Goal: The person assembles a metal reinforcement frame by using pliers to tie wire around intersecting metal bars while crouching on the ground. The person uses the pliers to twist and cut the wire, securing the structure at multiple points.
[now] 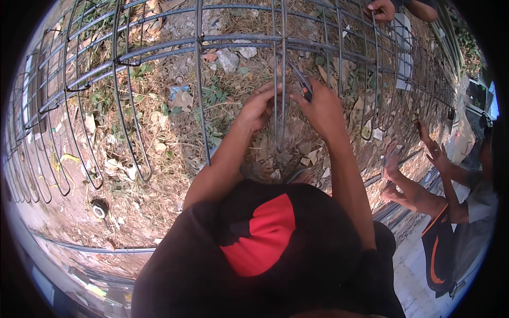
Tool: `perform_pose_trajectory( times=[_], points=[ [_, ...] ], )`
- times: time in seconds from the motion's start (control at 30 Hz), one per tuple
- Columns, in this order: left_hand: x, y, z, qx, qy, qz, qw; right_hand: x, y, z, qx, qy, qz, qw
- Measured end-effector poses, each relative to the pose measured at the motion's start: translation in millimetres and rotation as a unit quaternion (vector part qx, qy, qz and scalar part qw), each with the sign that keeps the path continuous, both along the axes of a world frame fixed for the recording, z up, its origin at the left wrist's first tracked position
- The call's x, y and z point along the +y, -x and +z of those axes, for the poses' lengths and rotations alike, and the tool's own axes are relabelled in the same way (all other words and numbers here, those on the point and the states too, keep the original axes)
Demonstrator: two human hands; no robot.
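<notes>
Outdoors, bare ground (pixel 159 175) strewn with dry leaves, weeds and rubble lies under a long rebar cage (pixel 159 50) of dark lengthwise bars and curved stirrups that spans the upper part of the view.

The left hand (pixel 258 107) is curled around a pair of upright stirrup bars (pixel 280 106) near the middle of the cage, fingers closed on the steel. The right hand (pixel 322 107) is touching the same bars from the other side, closed on a thin dark tie wire (pixel 302 79) that loops up from its fingertips to where the stirrup crosses a lengthwise bar. So the wire and the joint sit right between the two hands, just above the knuckles.

What could go wrong, by my judgement: the wire's free end may spring back and prick a finger, or the stirrup may slide along the bar if the left grip loosens, leaving a slack tie.

Further out, a small round object (pixel 99 208) lies on the ground toward the lower left. At the right edge a co-worker's hands (pixel 432 151) reach toward the cage, and another person's hand (pixel 383 9) rests on it at the top.
</notes>
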State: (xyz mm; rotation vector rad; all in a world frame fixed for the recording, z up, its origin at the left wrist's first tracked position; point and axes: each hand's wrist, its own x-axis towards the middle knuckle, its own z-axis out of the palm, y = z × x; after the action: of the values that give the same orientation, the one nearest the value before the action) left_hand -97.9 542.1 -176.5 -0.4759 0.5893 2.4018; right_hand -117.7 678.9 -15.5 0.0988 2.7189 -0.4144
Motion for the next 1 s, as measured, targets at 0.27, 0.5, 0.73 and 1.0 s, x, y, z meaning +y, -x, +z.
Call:
perform_pose_trajectory(
  times=[0.27,0.5,0.73,1.0],
  points=[
    [-6,10,41,0.071,0.135,0.062,0.986,29,41,32,-0.033,0.05,0.097,0.993],
    [11,12,65,0.077,0.237,0.086,0.965,19,21,17,-0.068,0.054,0.007,0.996],
    [-8,13,94,0.064,0.277,0.093,0.954,-1,-33,-18,0.223,-0.072,0.022,0.972],
    [-2,19,120,0.159,0.496,-0.07,0.851,-19,-32,-5,0.156,-0.11,0.0,0.982]
  ],
)
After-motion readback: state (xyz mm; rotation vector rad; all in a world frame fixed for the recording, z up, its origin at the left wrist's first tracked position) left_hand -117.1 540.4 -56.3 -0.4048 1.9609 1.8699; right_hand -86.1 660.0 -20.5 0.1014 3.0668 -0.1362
